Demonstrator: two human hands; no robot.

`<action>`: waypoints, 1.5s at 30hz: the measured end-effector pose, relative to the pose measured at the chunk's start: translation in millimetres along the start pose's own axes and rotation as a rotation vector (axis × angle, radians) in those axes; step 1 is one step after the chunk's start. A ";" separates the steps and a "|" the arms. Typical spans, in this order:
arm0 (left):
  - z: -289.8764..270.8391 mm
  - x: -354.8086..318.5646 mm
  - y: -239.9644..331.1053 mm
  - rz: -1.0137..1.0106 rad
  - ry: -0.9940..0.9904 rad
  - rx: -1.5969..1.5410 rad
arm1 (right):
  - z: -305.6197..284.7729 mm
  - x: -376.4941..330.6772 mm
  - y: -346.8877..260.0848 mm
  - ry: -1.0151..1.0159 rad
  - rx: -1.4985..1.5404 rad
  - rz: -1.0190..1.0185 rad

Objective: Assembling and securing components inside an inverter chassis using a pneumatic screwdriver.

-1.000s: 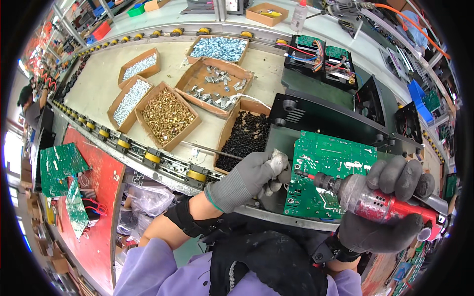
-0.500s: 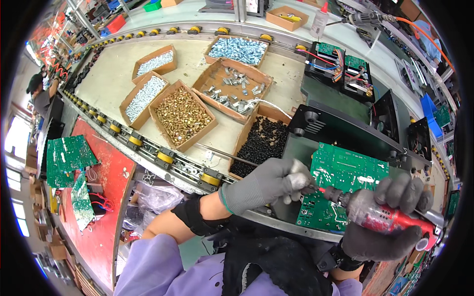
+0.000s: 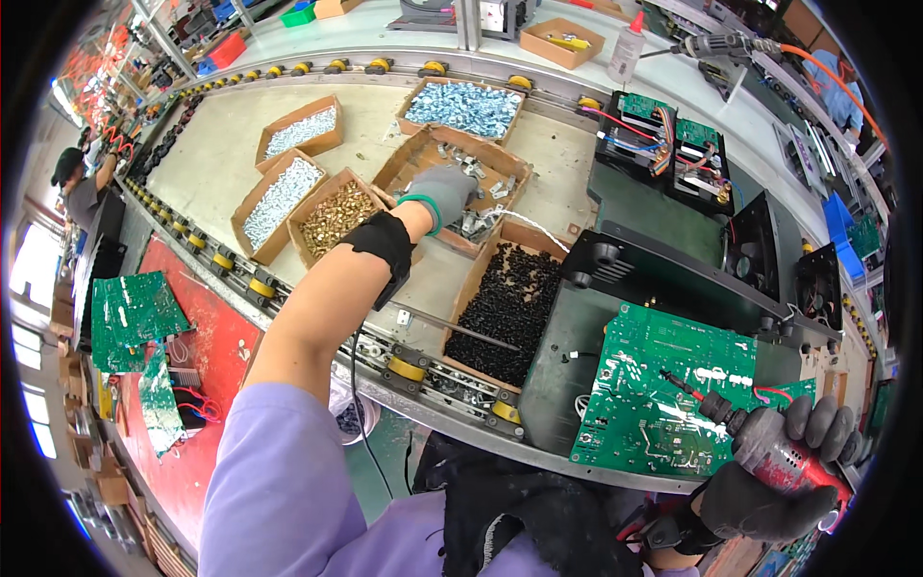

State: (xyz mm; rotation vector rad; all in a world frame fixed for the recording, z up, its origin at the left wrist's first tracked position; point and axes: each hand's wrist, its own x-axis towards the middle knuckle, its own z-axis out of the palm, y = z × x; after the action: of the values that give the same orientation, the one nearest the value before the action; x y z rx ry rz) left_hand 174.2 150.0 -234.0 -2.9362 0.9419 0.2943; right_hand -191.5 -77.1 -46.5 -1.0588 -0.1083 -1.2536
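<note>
My left hand (image 3: 442, 195), in a grey glove with a green cuff, reaches into a cardboard box (image 3: 392, 171) of small metal brackets (image 3: 478, 223). Its fingertips are down among the brackets, and whether they grip one I cannot make out. In a dark grey glove, my right hand (image 3: 769, 495) is wrapped round a red power screwdriver (image 3: 769, 444). The screwdriver's bit points up and left, over a large green circuit board (image 3: 663, 385). That board lies at the near edge of the bench, beside a black metal housing (image 3: 663, 264).
Boxes of black screws (image 3: 505, 308), brass-coloured screws (image 3: 336, 221), silver screws (image 3: 279, 202) and bluish metal parts (image 3: 466, 106) stand around. A roller rail (image 3: 409, 368) runs along the near edge. More circuit boards (image 3: 135, 313) lie on a red table at left.
My left hand has left the screwdriver's tip and gone far and left into the bracket box. My right hand has drawn the screwdriver slightly right and nearer to me.
</note>
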 end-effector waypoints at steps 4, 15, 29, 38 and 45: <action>-13.6 -9.8 5.8 -0.047 0.108 -0.032 | -7.2 0.8 -10.1 -0.019 0.011 0.020; -59.7 -201.3 110.1 0.152 -0.032 -1.409 | 9.4 -38.7 -7.7 -0.391 0.167 0.383; -6.5 -284.5 185.8 -0.053 -0.468 -1.861 | 33.9 -61.7 -11.7 -0.640 -0.166 0.391; 9.6 -284.3 207.6 -0.095 -0.421 -2.088 | 45.0 -67.4 -11.7 -0.822 -0.159 0.390; 10.9 -285.2 206.8 -0.065 -0.524 -2.159 | 49.9 -75.4 -8.9 -0.777 -0.273 0.434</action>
State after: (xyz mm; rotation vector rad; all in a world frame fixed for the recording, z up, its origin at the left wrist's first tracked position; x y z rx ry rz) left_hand -175.0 145.9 -186.3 -3.1148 0.1661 3.6923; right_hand -203.6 12.1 -58.5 -1.6632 -0.2867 -0.4241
